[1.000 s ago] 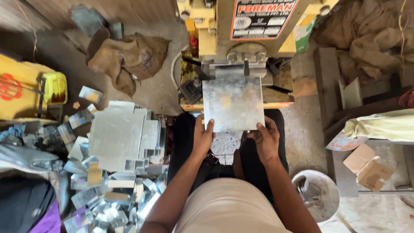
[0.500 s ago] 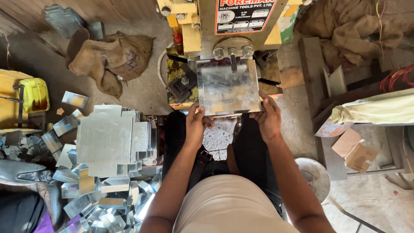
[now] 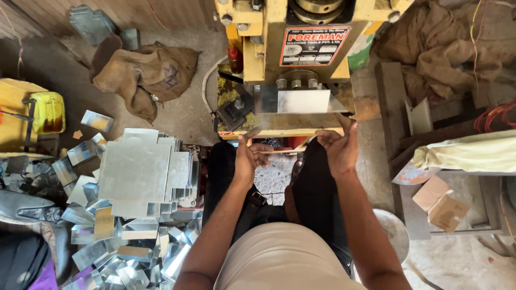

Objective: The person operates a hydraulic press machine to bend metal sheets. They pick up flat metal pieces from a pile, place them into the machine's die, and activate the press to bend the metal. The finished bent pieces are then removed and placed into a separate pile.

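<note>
Metal sheet (pressed), hands apart

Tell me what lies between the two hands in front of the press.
Head view: no object between left hand and right hand; only dark-trousered knees and pale floor below.

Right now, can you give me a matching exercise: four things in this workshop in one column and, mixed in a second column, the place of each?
Things:
1. metal sheet
2. stack of flat cut sheets
3. burlap sack
4. cardboard box

Places:
A. on the bench at the far right
B. in the yellow press machine, above the left hand and right hand
C. on the floor, upper left
D. beside the person's left arm

Pairs: 1-B, 2-D, 3-C, 4-A
</note>
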